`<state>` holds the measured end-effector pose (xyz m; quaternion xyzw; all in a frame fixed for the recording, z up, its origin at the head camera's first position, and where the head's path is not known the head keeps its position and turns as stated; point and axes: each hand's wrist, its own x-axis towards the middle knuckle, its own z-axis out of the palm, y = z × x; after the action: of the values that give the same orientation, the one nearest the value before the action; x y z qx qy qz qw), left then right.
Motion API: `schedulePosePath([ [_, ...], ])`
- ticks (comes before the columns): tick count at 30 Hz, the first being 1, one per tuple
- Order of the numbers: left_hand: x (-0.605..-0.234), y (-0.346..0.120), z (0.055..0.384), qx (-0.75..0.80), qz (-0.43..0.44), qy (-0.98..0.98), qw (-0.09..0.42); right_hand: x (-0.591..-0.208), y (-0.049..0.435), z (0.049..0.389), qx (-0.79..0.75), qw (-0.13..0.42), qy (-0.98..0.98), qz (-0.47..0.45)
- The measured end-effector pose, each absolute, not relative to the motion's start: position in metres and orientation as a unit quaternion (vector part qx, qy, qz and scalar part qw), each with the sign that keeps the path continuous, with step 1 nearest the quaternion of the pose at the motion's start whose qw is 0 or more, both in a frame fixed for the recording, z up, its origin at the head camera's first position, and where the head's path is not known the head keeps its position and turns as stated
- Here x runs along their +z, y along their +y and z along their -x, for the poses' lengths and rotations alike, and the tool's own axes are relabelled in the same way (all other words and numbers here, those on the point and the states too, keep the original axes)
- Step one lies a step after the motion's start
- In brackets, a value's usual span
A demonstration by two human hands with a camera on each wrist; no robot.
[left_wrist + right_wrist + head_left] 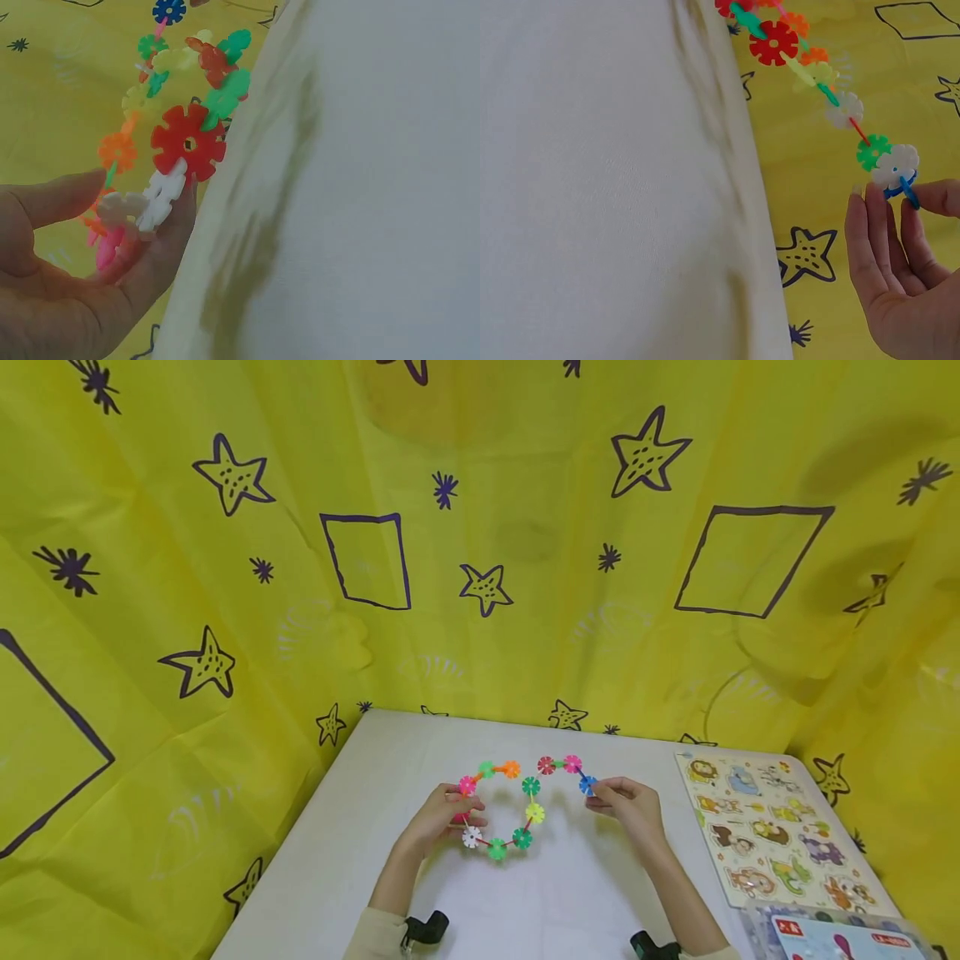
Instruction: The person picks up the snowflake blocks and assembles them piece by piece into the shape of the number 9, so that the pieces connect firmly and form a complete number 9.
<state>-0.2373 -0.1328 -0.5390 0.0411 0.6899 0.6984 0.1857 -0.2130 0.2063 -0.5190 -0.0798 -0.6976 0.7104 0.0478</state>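
A chain of interlocking plastic snowflake discs [534, 813] in many colours curves between both hands above the table, bent into an open loop on the left. My left hand [435, 818] holds the loop's left side, by the pink and white discs. In the left wrist view, thumb and fingers of that hand [97, 277] lie around white discs [159, 196], with a red disc [189, 142] just beyond. At the chain's right end my right hand [633, 810] pinches a blue disc [587, 786]. The right wrist view has a white disc [895, 166] beside the pinching fingertips.
A white table [337, 827] lies beneath, with a yellow patterned curtain [525, 652] behind it. On the right lies a board of animal pictures [772, 827]. A clear plastic package with a blue and white label [840, 939] sits at the near right corner.
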Motion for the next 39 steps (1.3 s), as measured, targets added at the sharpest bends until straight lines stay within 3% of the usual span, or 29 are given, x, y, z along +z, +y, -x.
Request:
schedulePosePath([
  [10,-0.53,-0.129,0.255,0.67,-0.001,0.739,0.072,-0.524,0.219,0.203,0.709,0.003,-0.704,0.038],
  [15,-0.532,-0.121,0.269,0.694,-0.008,0.72,0.022,-0.528,0.221,0.201,0.696,-0.049,-0.716,0.026],
  [27,-0.538,-0.09,0.305,0.818,0.058,0.571,-0.041,-0.541,0.202,0.192,0.617,-0.084,-0.782,0.007],
  [33,-0.539,-0.074,0.32,0.821,0.042,0.567,-0.043,-0.544,0.193,0.186,0.665,-0.125,-0.737,-0.008],
  [39,-0.54,-0.063,0.329,0.827,-0.01,0.561,-0.001,-0.548,0.189,0.186,0.697,-0.141,-0.703,-0.014],
])
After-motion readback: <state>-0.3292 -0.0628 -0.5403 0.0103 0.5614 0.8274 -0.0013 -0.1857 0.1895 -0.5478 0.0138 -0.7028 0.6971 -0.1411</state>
